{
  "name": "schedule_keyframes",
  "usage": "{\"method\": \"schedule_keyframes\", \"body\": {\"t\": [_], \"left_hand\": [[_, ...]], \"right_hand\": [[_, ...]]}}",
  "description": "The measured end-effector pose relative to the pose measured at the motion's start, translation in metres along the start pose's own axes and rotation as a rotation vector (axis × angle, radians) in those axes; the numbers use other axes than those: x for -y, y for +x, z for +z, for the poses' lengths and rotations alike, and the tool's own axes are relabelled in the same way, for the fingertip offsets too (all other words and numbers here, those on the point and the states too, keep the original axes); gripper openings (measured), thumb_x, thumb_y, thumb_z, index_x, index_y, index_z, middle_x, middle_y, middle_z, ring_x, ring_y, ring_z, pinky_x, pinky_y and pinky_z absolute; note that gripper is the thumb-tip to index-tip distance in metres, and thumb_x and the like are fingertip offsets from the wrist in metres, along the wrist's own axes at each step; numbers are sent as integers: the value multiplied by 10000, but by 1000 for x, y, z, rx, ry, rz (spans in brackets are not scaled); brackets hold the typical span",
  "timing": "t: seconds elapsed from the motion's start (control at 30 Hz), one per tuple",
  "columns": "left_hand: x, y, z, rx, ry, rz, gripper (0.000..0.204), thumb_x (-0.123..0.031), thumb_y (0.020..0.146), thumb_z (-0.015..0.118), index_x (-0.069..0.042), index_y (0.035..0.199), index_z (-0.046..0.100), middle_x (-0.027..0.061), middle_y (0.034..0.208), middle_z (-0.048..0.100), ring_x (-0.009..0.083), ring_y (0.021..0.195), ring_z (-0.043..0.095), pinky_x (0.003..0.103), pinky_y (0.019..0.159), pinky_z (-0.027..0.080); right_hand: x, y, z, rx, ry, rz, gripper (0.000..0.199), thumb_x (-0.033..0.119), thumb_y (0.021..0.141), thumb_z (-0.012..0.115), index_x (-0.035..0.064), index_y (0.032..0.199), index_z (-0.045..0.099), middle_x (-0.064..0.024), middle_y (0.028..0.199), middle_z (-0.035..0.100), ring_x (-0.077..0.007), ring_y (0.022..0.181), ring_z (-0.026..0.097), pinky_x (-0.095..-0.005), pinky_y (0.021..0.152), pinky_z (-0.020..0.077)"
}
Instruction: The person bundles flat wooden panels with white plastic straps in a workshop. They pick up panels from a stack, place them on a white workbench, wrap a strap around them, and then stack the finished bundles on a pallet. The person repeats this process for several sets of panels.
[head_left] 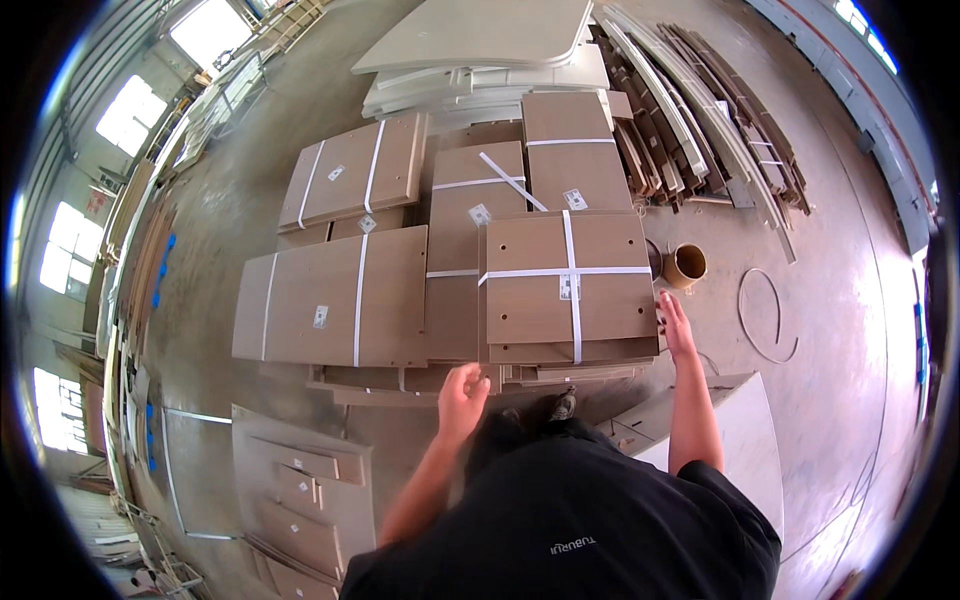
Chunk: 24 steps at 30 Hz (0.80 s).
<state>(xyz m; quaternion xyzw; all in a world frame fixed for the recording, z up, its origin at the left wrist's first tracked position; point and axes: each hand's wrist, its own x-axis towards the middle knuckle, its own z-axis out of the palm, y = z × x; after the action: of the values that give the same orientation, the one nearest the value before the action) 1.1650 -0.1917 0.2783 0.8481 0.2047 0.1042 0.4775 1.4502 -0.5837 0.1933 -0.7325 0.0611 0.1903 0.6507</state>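
A bundle of brown panels (530, 240) lies in front of me, bound by crossed white straps (572, 325) and bearing a small label. Round holes show near its corners. My left hand (463, 400) is at the bundle's near left corner, fingers loosely bent, with nothing seen in it. At the near right side, my right hand (675, 322) is beside the bundle's edge with fingers stretched out and away from a full grip. Whether its fingertips touch the edge is hard to tell. Further strapped brown panels (335, 300) lie to the left.
Behind are a strapped panel stack (570, 120), large pale boards (480, 35) and long strips (690, 100). A brown bucket-like container (685, 266) and a loose hose-like loop (742, 310) are on the right floor. Boards (300, 490) lie low left; a pale board (735, 430) is near my right arm.
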Motion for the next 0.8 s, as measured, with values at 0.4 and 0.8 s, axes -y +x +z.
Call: {"method": "schedule_keyframes", "body": {"t": [0.4,0.8], "left_hand": [[-93,66,52,123,650,592,822,-465,754,850,-168,1447,520,86,1562,409,355,1496,303,639,1186,238],[-68,74,61,78,652,629,929,-540,740,839,-166,1504,467,83,1645,336,412,1536,246,591,1064,397]], "right_hand": [[-8,3,-59,-645,109,-61,273,337,942,751,99,818,700,50,703,563,-66,643,464,-260,567,345],[116,-176,-369,-1735,444,-522,410,454,1006,633,48,985,685,-37,806,598,-148,556,472,-323,492,369]]}}
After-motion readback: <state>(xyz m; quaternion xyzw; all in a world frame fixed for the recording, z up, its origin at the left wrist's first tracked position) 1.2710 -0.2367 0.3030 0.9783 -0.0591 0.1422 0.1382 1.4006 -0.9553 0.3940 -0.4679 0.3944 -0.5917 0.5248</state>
